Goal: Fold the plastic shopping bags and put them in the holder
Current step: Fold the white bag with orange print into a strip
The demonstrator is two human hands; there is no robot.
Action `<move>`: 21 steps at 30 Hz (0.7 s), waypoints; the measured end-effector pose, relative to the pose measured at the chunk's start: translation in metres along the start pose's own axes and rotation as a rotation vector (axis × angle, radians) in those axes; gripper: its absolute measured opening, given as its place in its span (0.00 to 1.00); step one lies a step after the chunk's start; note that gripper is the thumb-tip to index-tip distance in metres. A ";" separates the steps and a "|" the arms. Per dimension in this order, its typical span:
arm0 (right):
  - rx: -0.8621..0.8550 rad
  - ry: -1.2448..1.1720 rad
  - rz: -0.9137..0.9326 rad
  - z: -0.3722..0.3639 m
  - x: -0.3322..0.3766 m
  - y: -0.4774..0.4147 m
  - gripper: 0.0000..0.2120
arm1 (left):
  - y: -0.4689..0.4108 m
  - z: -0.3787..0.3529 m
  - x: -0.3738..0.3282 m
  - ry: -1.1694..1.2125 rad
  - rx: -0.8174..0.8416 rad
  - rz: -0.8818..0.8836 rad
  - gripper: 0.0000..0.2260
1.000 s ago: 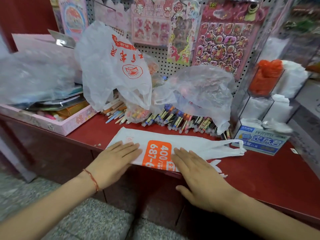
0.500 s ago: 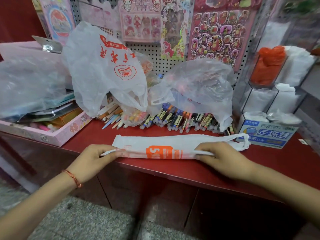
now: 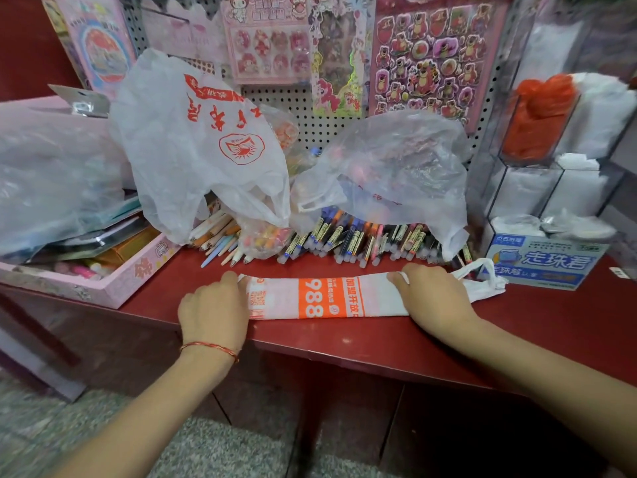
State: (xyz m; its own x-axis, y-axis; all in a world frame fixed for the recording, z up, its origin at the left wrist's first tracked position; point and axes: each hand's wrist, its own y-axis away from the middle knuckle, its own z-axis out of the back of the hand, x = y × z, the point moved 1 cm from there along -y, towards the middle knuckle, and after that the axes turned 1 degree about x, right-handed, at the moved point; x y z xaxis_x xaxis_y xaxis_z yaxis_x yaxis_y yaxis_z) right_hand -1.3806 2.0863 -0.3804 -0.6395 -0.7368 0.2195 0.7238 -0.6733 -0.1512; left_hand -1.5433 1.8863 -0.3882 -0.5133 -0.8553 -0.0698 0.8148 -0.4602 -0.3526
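A white plastic bag with an orange print (image 3: 320, 297) lies folded into a long narrow strip on the red counter (image 3: 379, 343). My left hand (image 3: 215, 307) holds its left end, fingers curled over the far edge. My right hand (image 3: 434, 294) holds the strip nearer its right end, fingers curled over the top edge; the bag's handles (image 3: 486, 279) stick out beyond it. Two loose bags stand behind: a white one with red print (image 3: 200, 146) and a clear one (image 3: 393, 174). The clear holder (image 3: 551, 139) at the right holds orange and white folded bags.
A row of pens and pencils (image 3: 344, 239) lies just behind the strip. A pink tray (image 3: 113, 284) with stationery sits at the left under another clear bag (image 3: 51, 174). A blue-and-white box (image 3: 541, 263) stands at the right. Sticker sheets hang on the pegboard (image 3: 303, 105).
The flat bag, first pressed under both palms, has been folded over lengthwise into a narrower strip. Both hands moved outward to its ends and now curl over its far edge.
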 end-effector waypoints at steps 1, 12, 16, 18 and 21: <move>0.005 0.040 -0.003 0.002 0.002 0.000 0.19 | 0.001 0.000 -0.002 -0.016 0.013 0.011 0.15; 0.073 0.361 0.091 -0.009 0.006 -0.013 0.14 | 0.034 -0.003 -0.040 0.094 0.131 -0.674 0.36; -0.002 0.447 0.134 -0.014 0.003 -0.009 0.13 | 0.038 -0.010 -0.028 0.159 0.345 -0.521 0.53; -0.014 0.489 0.150 -0.015 0.001 -0.007 0.13 | 0.034 -0.009 -0.015 0.136 0.341 -0.486 0.55; -0.019 0.480 0.135 -0.013 0.002 -0.003 0.13 | 0.032 -0.007 -0.003 0.076 0.312 -0.429 0.58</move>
State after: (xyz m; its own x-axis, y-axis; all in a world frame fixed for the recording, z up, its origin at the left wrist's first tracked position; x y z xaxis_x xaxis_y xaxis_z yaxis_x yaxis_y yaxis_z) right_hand -1.3871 2.0859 -0.3924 -0.5912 -0.7596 -0.2711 0.8061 -0.5680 -0.1663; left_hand -1.5172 1.8761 -0.4059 -0.8265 -0.5605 -0.0522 0.5629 -0.8235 -0.0713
